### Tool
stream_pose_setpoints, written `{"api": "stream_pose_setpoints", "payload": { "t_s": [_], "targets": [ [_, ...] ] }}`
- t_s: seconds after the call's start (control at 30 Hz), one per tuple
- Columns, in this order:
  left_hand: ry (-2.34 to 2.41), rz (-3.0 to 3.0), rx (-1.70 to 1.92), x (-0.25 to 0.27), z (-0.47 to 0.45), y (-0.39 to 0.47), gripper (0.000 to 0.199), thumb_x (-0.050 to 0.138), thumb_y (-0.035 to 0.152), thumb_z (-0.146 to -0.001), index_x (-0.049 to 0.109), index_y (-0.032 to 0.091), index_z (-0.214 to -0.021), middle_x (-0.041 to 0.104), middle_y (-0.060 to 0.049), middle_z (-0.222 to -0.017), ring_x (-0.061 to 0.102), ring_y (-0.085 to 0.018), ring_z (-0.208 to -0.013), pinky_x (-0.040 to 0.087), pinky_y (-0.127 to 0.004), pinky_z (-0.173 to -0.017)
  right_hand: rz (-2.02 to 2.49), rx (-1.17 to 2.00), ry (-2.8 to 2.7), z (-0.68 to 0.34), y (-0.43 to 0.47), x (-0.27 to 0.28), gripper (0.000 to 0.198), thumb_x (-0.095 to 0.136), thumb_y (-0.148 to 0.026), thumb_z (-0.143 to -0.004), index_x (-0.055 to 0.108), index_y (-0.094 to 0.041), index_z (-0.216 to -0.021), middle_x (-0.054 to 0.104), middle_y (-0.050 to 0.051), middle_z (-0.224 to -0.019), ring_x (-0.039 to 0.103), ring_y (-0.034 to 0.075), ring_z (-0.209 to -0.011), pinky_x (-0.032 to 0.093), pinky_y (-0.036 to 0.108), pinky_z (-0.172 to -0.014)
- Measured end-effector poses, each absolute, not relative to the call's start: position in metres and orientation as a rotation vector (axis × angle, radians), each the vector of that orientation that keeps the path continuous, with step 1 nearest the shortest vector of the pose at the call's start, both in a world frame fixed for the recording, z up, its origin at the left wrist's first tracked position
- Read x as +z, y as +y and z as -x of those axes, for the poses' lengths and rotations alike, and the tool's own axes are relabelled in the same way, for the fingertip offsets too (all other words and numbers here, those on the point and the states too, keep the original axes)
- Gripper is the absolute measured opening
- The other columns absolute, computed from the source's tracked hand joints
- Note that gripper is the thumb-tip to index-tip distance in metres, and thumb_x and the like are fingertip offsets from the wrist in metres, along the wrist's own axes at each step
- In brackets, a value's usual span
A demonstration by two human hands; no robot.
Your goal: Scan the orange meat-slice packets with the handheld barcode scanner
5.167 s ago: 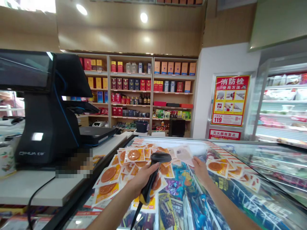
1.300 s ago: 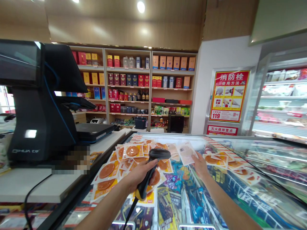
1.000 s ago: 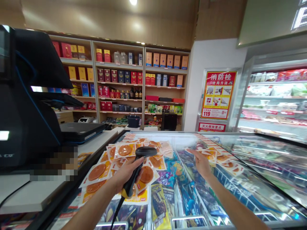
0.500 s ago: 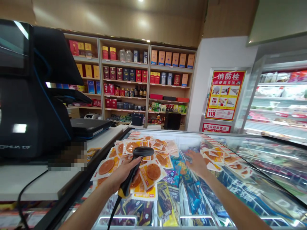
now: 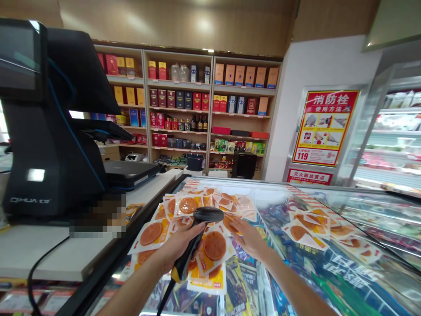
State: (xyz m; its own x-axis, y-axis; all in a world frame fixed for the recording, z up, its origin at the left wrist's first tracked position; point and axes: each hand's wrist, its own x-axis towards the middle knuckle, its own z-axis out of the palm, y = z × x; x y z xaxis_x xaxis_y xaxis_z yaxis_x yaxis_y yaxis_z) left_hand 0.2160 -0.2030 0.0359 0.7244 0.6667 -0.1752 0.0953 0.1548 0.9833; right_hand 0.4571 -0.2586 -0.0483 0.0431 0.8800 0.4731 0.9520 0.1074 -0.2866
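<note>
My left hand (image 5: 179, 248) is wrapped round the handle of a black and yellow barcode scanner (image 5: 208, 214), whose cable hangs down towards me. Beneath the scanner, flat clear packets (image 5: 214, 245) with orange labels, each holding a round reddish-brown slice, lie heaped on the glass top of a chest freezer (image 5: 263, 186). My right hand (image 5: 251, 239) reaches onto the right side of this heap. Its fingers are stretched out over a packet (image 5: 230, 223), with the thumb apart; whether they grip it is not clear. A second, smaller group of packets (image 5: 307, 224) lies further right.
At the left, a black checkout terminal (image 5: 55, 131) and a dark flat device (image 5: 130, 172) stand on a white counter (image 5: 66, 259). Bagged goods show through the freezer glass. Behind are shelves of boxes (image 5: 179, 98), a red notice (image 5: 325, 127) and a glass-fronted fridge (image 5: 391, 136).
My right hand has moved left, from between the two packet groups onto the nearer heap. My left hand still holds the scanner. The whole view has shifted slightly.
</note>
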Motion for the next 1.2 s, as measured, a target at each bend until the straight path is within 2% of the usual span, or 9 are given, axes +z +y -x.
{"api": "stream_pose_setpoints", "payload": {
  "t_s": [0.07,0.13,0.2,0.27,0.4,0.83,1.03,1.2],
  "targets": [
    [0.682,-1.370,0.442,0.040,-0.222,-0.199,0.034,0.046,0.051,-0.066,0.041,0.017,-0.069,0.048,0.005,-0.048,0.043,-0.006,-0.037,0.030,-0.016,-0.037,1.778,-0.199,-1.644,-0.464,-0.262,-0.048,0.037,0.028,-0.034,-0.079,0.053,-0.019,-0.103,0.052,0.007,-0.110,0.048,0.017,-0.099,0.035,0.030,-0.084],
    [0.676,-1.366,0.427,0.046,-0.228,-0.197,0.034,0.047,0.050,-0.066,0.041,0.017,-0.066,0.048,0.005,-0.049,0.043,-0.006,-0.037,0.030,-0.017,-0.037,1.814,-0.216,-1.357,-0.474,-0.266,-0.046,0.039,0.026,-0.036,-0.079,0.057,-0.016,-0.089,0.061,0.008,-0.089,0.054,0.017,-0.081,0.040,0.028,-0.073],
    [0.676,-1.374,0.422,0.052,-0.233,-0.196,0.035,0.046,0.051,-0.065,0.042,0.016,-0.064,0.048,0.004,-0.048,0.043,-0.005,-0.037,0.031,-0.017,-0.037,1.820,-0.200,-1.117,-0.485,-0.271,-0.043,0.041,0.025,-0.040,-0.078,0.057,-0.015,-0.075,0.061,0.006,-0.066,0.054,0.016,-0.062,0.040,0.025,-0.059],
    [0.662,-1.381,0.399,0.057,-0.237,-0.197,0.036,0.047,0.051,-0.065,0.043,0.016,-0.064,0.048,0.004,-0.048,0.043,-0.005,-0.038,0.031,-0.017,-0.038,1.776,-0.165,-0.960,-0.494,-0.275,-0.039,0.042,0.025,-0.043,-0.077,0.055,-0.014,-0.069,0.057,0.003,-0.058,0.050,0.014,-0.053,0.037,0.023,-0.050],
    [0.624,-1.382,0.394,0.063,-0.245,-0.201,0.036,0.049,0.052,-0.063,0.043,0.017,-0.067,0.050,0.004,-0.050,0.044,-0.006,-0.039,0.031,-0.017,-0.039,1.736,-0.135,-0.821,-0.506,-0.281,-0.030,0.041,0.027,-0.046,-0.074,0.054,-0.015,-0.068,0.056,0.003,-0.057,0.047,0.013,-0.052,0.035,0.022,-0.048],
    [0.532,-1.470,0.416,0.067,-0.251,-0.239,0.037,0.047,0.053,-0.063,0.043,0.017,-0.067,0.049,0.004,-0.048,0.042,-0.005,-0.036,0.028,-0.017,-0.037,1.870,-0.432,-0.795,-0.526,-0.313,-0.021,0.043,0.021,-0.046,-0.075,0.053,-0.017,-0.070,0.058,0.008,-0.063,0.050,0.018,-0.059,0.036,0.025,-0.054],
    [0.488,-1.486,0.400,0.070,-0.257,-0.250,0.036,0.047,0.052,-0.064,0.042,0.016,-0.068,0.049,0.004,-0.046,0.041,-0.005,-0.034,0.027,-0.017,-0.036,1.886,-0.499,-0.833,-0.534,-0.325,-0.017,0.041,0.020,-0.044,-0.075,0.049,-0.017,-0.064,0.056,0.007,-0.058,0.050,0.018,-0.056,0.036,0.026,-0.053],
    [0.466,-1.498,0.408,0.073,-0.260,-0.252,0.037,0.048,0.052,-0.063,0.042,0.016,-0.067,0.048,0.005,-0.046,0.041,-0.005,-0.036,0.029,-0.017,-0.037,2.015,-0.573,-0.775,-0.545,-0.331,-0.010,0.044,0.019,-0.037,-0.076,0.056,-0.014,-0.076,0.060,0.010,-0.065,0.054,0.020,-0.063,0.038,0.028,-0.057]
  ]
}}
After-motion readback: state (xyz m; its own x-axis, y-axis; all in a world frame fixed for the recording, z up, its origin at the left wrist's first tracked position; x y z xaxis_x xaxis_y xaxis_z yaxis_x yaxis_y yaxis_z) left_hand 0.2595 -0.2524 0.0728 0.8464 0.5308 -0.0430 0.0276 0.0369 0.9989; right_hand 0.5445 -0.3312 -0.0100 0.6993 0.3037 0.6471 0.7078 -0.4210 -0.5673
